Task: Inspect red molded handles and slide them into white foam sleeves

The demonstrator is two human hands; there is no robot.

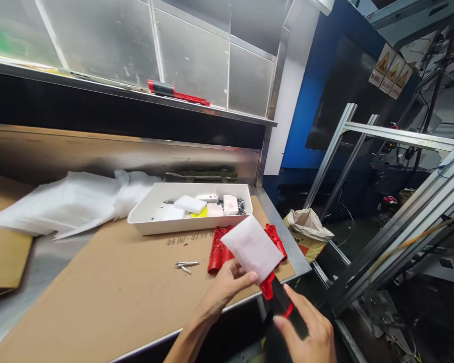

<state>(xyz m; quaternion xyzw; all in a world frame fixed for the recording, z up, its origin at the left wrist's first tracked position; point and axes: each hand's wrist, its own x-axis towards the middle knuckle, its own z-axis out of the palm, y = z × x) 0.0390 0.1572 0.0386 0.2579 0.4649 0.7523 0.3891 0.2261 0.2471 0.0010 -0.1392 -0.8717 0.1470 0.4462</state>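
Observation:
My left hand pinches a flat, square white sponge, with the thumb along its lower edge. The sponge covers the upper end of a red and black plastic part. My right hand grips that part by its dark lower end, fingers on one side and thumb on the other. Both hands are over the table's front edge. Behind the sponge, red moulded plastic pieces lie on the cardboard sheet, partly hidden by it. Another red piece is to the right.
A white tray holds several white blocks and black bits. Small metal pins lie on the cardboard. White plastic bags are at the left. A red and black part rests on the ledge. A paper sack stands beyond the right edge.

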